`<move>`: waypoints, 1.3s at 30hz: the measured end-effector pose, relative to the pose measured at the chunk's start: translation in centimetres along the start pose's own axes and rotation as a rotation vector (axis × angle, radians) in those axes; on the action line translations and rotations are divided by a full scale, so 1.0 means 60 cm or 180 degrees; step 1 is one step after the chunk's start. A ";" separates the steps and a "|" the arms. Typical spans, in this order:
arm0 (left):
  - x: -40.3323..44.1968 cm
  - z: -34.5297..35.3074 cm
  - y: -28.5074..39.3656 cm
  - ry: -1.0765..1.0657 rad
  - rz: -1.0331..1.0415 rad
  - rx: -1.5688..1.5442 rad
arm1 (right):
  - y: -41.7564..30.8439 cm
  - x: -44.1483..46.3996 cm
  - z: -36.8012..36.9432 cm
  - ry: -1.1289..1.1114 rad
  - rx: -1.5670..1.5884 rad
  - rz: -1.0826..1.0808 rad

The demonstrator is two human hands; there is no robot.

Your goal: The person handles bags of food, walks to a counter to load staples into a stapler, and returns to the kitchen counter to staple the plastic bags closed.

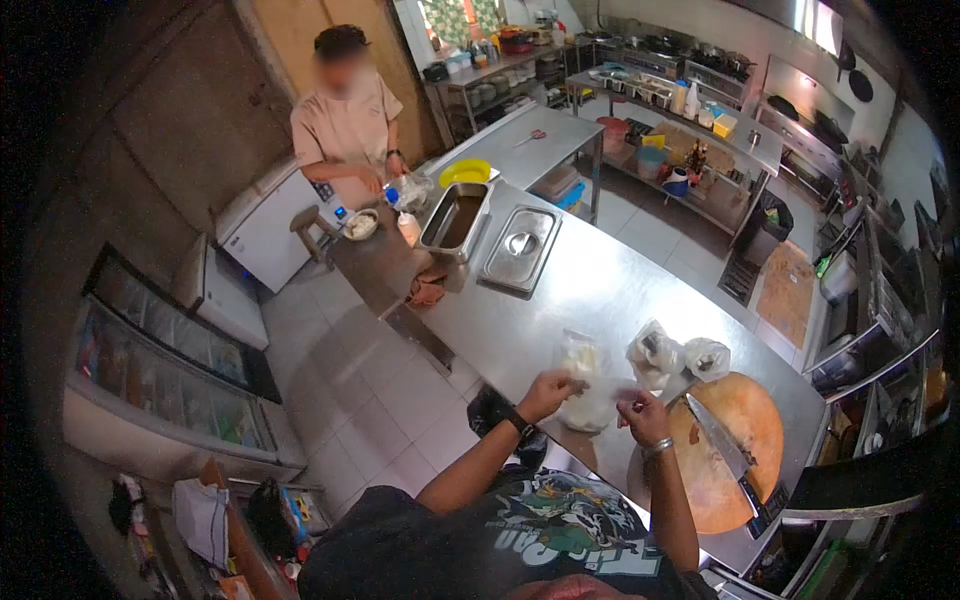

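On my head feed: long steel table (600, 290), smooth, glare across the middle. Round wood board (745, 410) at its right end, worn, orange-brown. Further down, a deep rectangular steel pan (445, 250), brown inside; flat steel lid (520, 268) with a round recessed centre, just beside it. Knife (715, 435) lies on the board: long tapered metal blade, black handle. Clear bag (590, 408), thin, crinkled film, pale contents, at the table's near edge, left of the board. Two knotty whitish plastic bundles (655, 352) just beyond. Left hand (550, 395) and right hand (643, 415) apart, fingertips pinched on the bag's film.
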State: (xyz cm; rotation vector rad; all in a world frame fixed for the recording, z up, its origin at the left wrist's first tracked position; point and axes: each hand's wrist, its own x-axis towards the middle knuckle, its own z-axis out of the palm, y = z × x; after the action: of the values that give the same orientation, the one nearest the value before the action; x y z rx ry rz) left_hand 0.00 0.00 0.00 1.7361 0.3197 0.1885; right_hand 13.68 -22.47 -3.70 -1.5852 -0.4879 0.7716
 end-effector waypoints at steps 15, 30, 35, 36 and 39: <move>-0.021 -0.004 0.013 0.0061 0.0316 -0.0529 | -0.103 -0.027 0.027 0.0598 -0.0140 -0.0330; -0.021 0.022 0.051 0.0321 0.0036 -0.0852 | -0.045 -0.018 0.008 0.0583 0.0369 -0.1037; 0.000 0.026 0.005 0.0614 0.0086 -0.1162 | 0.050 -0.001 0.038 0.0887 -0.0963 -0.1059; 0.006 0.027 -0.012 0.0697 0.0147 -0.1250 | 0.103 0.027 0.036 0.0762 -0.0985 -0.1066; -0.011 0.050 0.001 0.0647 0.0423 -0.1679 | 0.073 0.002 0.037 0.0932 -0.1190 -0.0836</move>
State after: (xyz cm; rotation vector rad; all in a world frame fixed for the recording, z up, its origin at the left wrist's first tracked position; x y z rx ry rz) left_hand 0.28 -3.01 -0.48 1.2166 0.2719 0.5022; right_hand 11.67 -21.55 -8.08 -1.8940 -0.6340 0.2493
